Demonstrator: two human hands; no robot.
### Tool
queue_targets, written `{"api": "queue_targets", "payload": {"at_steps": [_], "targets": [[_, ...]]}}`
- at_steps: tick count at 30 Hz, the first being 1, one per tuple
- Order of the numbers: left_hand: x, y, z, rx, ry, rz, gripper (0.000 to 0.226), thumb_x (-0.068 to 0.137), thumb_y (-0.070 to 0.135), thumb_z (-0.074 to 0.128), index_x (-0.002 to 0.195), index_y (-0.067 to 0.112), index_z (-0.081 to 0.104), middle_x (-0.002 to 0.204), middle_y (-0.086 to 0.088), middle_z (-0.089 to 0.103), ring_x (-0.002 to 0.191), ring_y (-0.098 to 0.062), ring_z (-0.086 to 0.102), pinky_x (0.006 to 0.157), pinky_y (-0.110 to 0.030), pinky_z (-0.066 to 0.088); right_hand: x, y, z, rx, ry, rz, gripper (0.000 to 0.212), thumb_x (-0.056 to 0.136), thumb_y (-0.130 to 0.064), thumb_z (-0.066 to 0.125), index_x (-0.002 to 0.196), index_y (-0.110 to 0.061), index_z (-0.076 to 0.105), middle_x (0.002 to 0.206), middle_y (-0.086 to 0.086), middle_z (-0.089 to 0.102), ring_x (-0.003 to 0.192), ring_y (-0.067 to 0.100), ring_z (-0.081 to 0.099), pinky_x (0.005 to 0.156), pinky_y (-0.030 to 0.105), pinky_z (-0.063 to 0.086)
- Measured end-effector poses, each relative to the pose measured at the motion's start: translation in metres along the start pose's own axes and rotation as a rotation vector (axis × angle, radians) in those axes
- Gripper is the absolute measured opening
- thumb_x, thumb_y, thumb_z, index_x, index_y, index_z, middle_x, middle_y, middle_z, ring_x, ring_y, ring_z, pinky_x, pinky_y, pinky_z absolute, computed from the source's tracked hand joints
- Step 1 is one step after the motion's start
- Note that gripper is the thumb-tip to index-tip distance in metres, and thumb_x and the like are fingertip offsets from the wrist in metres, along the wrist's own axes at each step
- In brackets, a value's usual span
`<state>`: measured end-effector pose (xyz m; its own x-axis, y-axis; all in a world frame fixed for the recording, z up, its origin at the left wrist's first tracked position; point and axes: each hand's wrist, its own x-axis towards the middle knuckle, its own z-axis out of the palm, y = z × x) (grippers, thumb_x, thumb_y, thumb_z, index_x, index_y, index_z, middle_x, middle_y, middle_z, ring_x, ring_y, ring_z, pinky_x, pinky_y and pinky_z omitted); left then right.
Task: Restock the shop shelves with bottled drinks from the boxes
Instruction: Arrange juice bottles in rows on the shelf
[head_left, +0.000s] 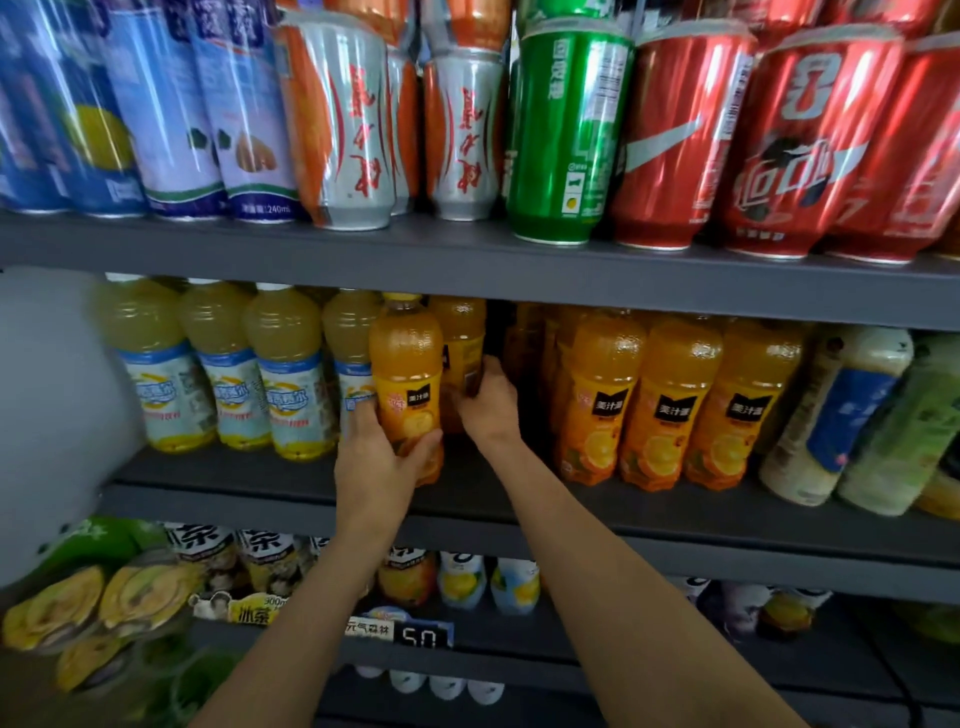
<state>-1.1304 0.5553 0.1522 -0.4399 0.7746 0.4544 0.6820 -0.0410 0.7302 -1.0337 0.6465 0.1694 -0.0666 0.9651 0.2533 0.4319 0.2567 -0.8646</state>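
The left hand (382, 452) is gripping an orange juice bottle (407, 384) around its lower half, thumb on the front and fingers curled behind, holding it upright at the front of the middle shelf (311, 480) just beside the pale yellow bottles (228, 364). The right hand (485, 400) is reaching deeper in, its fingers wrapping around a second orange bottle (460, 338) standing right behind the first. More orange bottles (670, 400) are standing in a row to the right, across a dark gap.
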Motion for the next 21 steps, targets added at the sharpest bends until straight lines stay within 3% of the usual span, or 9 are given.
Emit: {"api": "queue_targets", "payload": {"at_steps": [7,10,21], "targets": [[0.003,-0.003,-0.006,0.0,-0.051,0.032,0.062,0.075,0.036,0.073,0.119,0.006,0.042,0.113,-0.013,0.055,0.106,-0.028,0.052,0.082,-0.038,0.044,-0.011,0.008,-0.005,-0.063,0.174,-0.031,0.033,0.087,-0.009,0.06,0.117,-0.001,0.048,0.113,0.014,0.058,0.104,0.026,0.059,0.08,0.025,0.044],[0.003,-0.004,-0.006,-0.01,-0.048,0.033,0.062,0.075,0.036,0.072,0.12,0.007,0.041,0.115,-0.013,0.054,0.108,-0.028,0.051,0.084,-0.039,0.044,-0.01,0.013,-0.017,-0.091,0.236,0.003,0.038,0.089,-0.011,0.059,0.122,-0.001,0.044,0.12,0.017,0.055,0.111,0.029,0.055,0.089,0.032,0.045],[0.002,-0.004,-0.005,-0.036,-0.047,0.054,0.063,0.076,0.035,0.071,0.123,0.006,0.04,0.12,-0.014,0.051,0.112,-0.027,0.049,0.089,-0.037,0.043,-0.002,0.012,-0.035,-0.007,0.124,0.11,0.044,0.091,-0.013,0.057,0.13,-0.011,0.037,0.129,0.011,0.051,0.122,0.027,0.049,0.097,0.033,0.04]]}}
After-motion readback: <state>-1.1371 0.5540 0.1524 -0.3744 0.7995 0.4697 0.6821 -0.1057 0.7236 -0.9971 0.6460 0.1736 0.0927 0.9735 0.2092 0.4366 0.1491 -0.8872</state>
